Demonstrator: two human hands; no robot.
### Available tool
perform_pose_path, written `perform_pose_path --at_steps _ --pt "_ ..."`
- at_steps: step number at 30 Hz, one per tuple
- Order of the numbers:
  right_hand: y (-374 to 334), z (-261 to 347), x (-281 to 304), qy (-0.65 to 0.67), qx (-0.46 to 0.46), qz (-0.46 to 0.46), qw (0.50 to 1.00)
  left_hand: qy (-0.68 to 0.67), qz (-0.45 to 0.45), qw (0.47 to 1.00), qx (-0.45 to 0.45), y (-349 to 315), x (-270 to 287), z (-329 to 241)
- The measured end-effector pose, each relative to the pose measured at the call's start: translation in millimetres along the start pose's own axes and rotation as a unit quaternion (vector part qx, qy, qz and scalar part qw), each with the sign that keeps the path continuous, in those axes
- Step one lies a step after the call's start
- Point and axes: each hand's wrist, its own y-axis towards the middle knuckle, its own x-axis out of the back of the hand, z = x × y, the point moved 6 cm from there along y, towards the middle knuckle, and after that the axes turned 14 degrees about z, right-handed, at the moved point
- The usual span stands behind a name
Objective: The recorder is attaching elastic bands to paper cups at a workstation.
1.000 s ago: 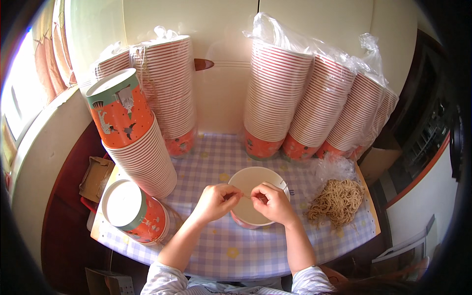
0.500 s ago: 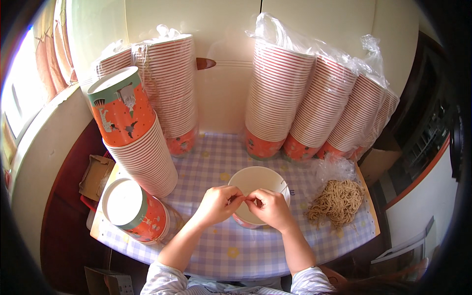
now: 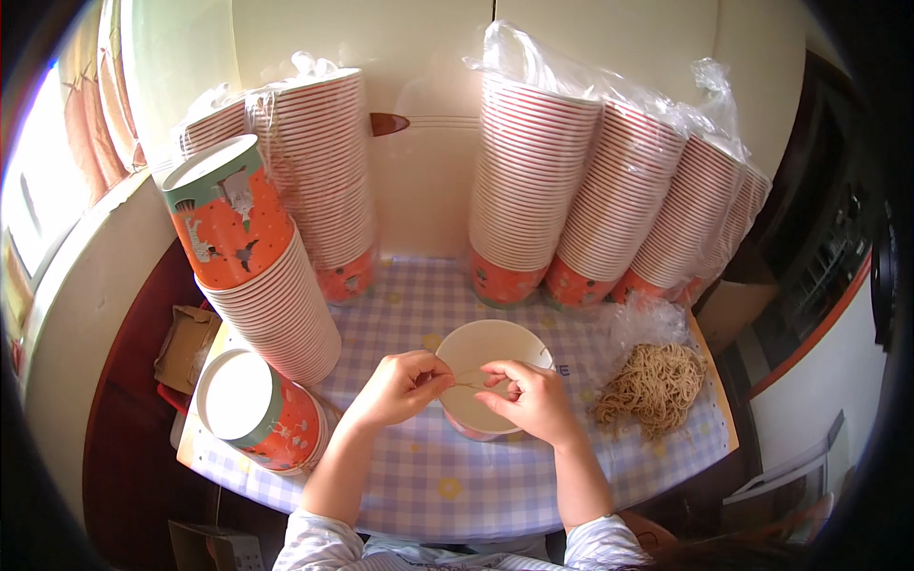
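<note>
A white-lined paper bucket (image 3: 495, 335) with an orange printed outside stands on the table in front of me. Over its near side, my left hand (image 3: 405, 388) pinches a thin tan cord (image 3: 468, 384) between thumb and fingertips. The cord runs across the opening toward my right hand (image 3: 529, 400). There the thumb and forefinger are spread apart, with the cord's end region between them; whether the curled fingers touch it is hard to see. Another bit of cord shows at the bucket's right rim. Right of the bucket lies a tangled heap of tan cords (image 3: 657, 388).
Tall stacks of nested buckets in clear plastic (image 3: 533, 181) stand at the back right, others (image 3: 319, 171) at the back left. An unwrapped leaning stack (image 3: 271, 305) and a shorter stack (image 3: 286, 419) are at left. A checked cloth (image 3: 400, 485) covers the table.
My hands, fingertips together before, have drawn apart, and the cord now shows between them. The right thumb and forefinger have spread. The whole view has shifted slightly.
</note>
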Motion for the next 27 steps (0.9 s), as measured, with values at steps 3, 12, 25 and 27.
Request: perform_pose_path --at_steps 3,12,25,27 --pt "-4.4 -9.4 1.4 -0.080 0.018 0.039 0.996 -0.002 0.013 1.000 0.007 -2.2 7.8 -4.5" --pt "-2.0 7.9 4.5 0.077 0.061 0.068 0.993 0.107 0.047 0.993 -0.035 -1.0 -1.5 -21.7" --pt "-1.4 14.3 0.5 0.052 0.103 0.050 0.992 0.165 -0.024 0.982 -0.093 -2.5 -17.4 -34.9" --pt "-2.2 14.1 4.5 0.021 0.103 0.007 0.994 0.185 -0.031 0.977 -0.097 -3.1 -16.7 -35.3"
